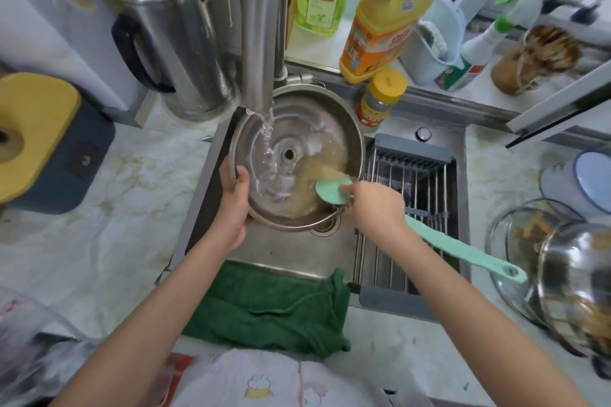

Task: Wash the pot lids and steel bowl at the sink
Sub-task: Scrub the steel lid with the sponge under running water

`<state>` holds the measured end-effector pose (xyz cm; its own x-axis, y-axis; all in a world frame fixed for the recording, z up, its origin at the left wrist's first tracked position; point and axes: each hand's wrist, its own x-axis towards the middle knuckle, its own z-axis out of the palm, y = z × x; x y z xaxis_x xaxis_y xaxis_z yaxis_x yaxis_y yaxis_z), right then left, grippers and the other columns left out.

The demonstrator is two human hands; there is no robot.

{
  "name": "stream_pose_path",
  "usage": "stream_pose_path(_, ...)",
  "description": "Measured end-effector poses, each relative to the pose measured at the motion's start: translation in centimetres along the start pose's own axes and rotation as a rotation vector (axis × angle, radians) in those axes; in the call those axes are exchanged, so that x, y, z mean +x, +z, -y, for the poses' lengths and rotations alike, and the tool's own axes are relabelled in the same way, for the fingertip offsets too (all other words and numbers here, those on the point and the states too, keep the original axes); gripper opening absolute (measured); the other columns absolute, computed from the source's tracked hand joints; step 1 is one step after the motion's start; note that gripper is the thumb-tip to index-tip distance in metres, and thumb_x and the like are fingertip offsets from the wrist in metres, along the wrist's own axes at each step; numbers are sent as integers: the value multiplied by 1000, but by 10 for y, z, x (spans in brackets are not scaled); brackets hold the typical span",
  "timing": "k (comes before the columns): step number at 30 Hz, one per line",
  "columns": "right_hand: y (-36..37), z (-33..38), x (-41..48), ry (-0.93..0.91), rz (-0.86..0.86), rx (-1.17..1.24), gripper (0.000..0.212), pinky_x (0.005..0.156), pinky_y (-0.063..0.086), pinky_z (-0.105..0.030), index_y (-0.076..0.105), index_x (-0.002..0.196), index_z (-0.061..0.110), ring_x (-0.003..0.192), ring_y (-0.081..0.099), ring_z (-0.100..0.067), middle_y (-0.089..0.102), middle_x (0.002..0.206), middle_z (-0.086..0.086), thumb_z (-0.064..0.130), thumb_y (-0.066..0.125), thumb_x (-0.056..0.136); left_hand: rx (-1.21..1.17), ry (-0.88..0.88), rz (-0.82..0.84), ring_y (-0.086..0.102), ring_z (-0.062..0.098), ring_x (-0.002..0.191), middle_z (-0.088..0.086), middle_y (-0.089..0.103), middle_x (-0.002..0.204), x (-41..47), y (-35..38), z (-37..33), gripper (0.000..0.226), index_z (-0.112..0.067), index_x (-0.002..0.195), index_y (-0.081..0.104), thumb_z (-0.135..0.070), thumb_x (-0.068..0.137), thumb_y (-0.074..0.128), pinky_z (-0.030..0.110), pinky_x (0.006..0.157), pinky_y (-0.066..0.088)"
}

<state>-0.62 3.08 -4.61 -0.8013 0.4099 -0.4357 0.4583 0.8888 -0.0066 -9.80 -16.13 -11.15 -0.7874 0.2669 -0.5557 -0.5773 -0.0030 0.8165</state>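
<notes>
We stand at a pale, veined stone counter (109, 241) under a window, its sill crowded with plastic bottles (380, 20). A dented steel jug (172, 43) with a black handle sits at the back left. Set into the counter is a steel sink (291, 258), with a wire rack (416, 182) across its right half and a rumpled green towel (271, 311) over its front edge.

The lid (317, 129), round, steel and turned hollow side up, is held tilted over the sink under the tap (261, 26). Water runs onto it beside the small centre hole, and brownish suds smear its right side. Our left hand (233, 205) grips the lid's left rim, thumb inside and fingers underneath. Our right hand (377, 205) is curled round the neck of a mint-green plastic brush (463, 251), whose oval head presses on the lid's lower right. The shiny steel bowl (575, 274) rests on the counter at far right, against clear glassware.
</notes>
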Motion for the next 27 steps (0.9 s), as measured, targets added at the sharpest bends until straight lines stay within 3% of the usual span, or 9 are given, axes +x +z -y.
stream_pose_path(2, 2, -16, 7, 38, -116, 185, 42, 70, 44, -35, 48, 135, 27, 96, 64, -30, 67, 105, -7, 20, 54, 93, 32, -51, 18, 60, 21, 108, -5, 50, 138, -3, -1, 0, 74, -39, 147, 21, -71, 82, 38, 39, 58, 59)
stream_pose_path(4, 5, -28, 10, 97, -200, 577, 52, 67, 49, -36, 41, 134, 22, 86, 64, -25, 63, 98, -2, 29, 66, 88, 12, -131, 14, 61, 21, 105, 2, 52, 138, -2, -4, 0, 89, -38, 148, 25, -78, 70, 43, 33, 53, 57)
stream_pose_path(8, 17, -30, 8, 270, -229, 962, 38, 64, 47, -29, 52, 96, 16, 74, 58, -11, 59, 88, 4, 42, 74, 80, -15, -211, -15, 63, 20, 97, 6, 59, 128, -5, -8, -2, 85, -31, 146, 31, -74, 73, 41, 32, 53, 56)
stream_pose_path(11, 27, -20, 11, 350, -49, 1137, 81, 67, 52, -33, 49, 119, 6, 93, 64, -23, 62, 106, -6, 65, 73, 68, -59, -267, -4, 64, 19, 88, 5, 67, 103, -12, -3, -3, 61, -21, 133, 46, -64, 91, 32, 35, 62, 53)
stream_pose_path(16, 18, -16, 15, 318, -16, 1233, 28, 46, 44, -27, 42, 112, 6, 78, 60, -27, 56, 99, -15, 11, 55, 87, -30, -291, 43, 67, 17, 84, 3, 69, 98, -17, 1, -17, 50, -22, 117, 55, -60, 95, 31, 31, 57, 57)
stream_pose_path(19, -2, -21, 13, 270, -70, 1117, 24, 39, 41, -24, 38, 111, 10, 63, 55, -23, 52, 87, -10, 9, 48, 90, 23, -309, 64, 68, 20, 83, 8, 70, 100, -22, 4, -22, 34, -17, 121, 57, -39, 96, 52, 31, 55, 57)
stream_pose_path(21, -9, -26, 17, 298, -24, 1107, 19, 37, 37, -24, 43, 105, 6, 51, 52, -21, 52, 76, -11, 8, 47, 86, 28, -306, 87, 68, 21, 83, 9, 68, 103, -27, 3, -24, 42, -12, 132, 50, -22, 93, 60, 30, 53, 56)
stream_pose_path(24, -7, -24, 18, 372, 122, 1235, 7, 34, 28, -19, 47, 86, 2, 34, 40, -15, 43, 55, -8, -1, 43, 80, -53, -315, 198, 68, 26, 91, 13, 66, 111, -40, -5, -36, 48, -11, 130, 49, -21, 86, 64, 39, 57, 59)
stream_pose_path(27, 4, -12, 12, 426, 273, 1372, 15, 35, 21, -16, 43, 71, 7, 30, 36, -11, 40, 40, 0, -1, 42, 84, -144, -288, 249, 70, 29, 86, 19, 61, 124, -48, -16, -47, 68, -12, 132, 45, -19, 68, 66, 48, 57, 58)
